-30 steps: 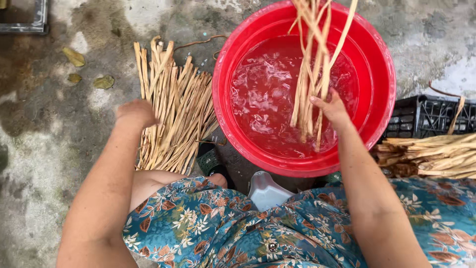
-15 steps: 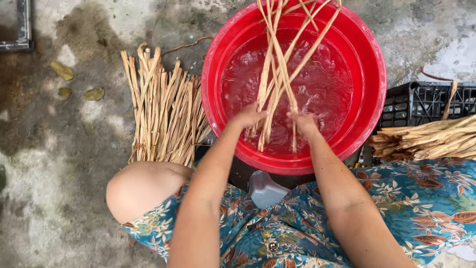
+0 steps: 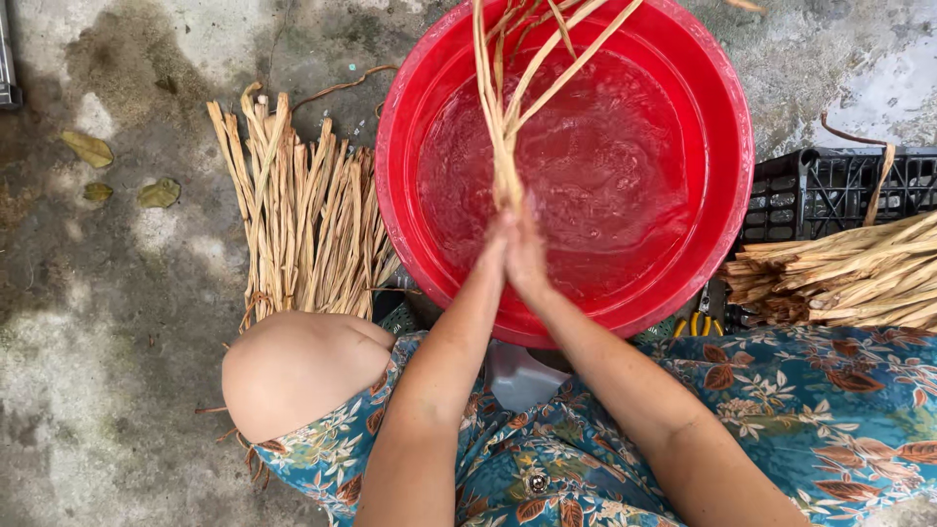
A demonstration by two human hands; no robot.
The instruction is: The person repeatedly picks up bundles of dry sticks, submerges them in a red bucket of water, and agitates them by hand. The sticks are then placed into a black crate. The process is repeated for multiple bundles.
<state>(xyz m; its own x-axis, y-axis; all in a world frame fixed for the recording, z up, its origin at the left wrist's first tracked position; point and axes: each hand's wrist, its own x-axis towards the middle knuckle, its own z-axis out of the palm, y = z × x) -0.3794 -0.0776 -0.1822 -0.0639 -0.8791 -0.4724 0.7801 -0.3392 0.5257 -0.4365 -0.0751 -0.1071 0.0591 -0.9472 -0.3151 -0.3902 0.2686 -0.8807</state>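
My left hand and my right hand are pressed together around the lower end of a bunch of long tan plant strips. The strips fan upward and out of the top of the view. Both hands are over a big red basin filled with rippling water. The strip ends inside my palms are hidden.
A pile of similar tan strips lies on the wet concrete left of the basin. Another bundle rests at the right against a black plastic crate. Dry leaves lie at far left. My bare knee and floral clothing fill the bottom.
My left hand left the pile on the ground and joined my right hand at the bunch. The spread strips have been drawn together into a tighter bundle over the water.
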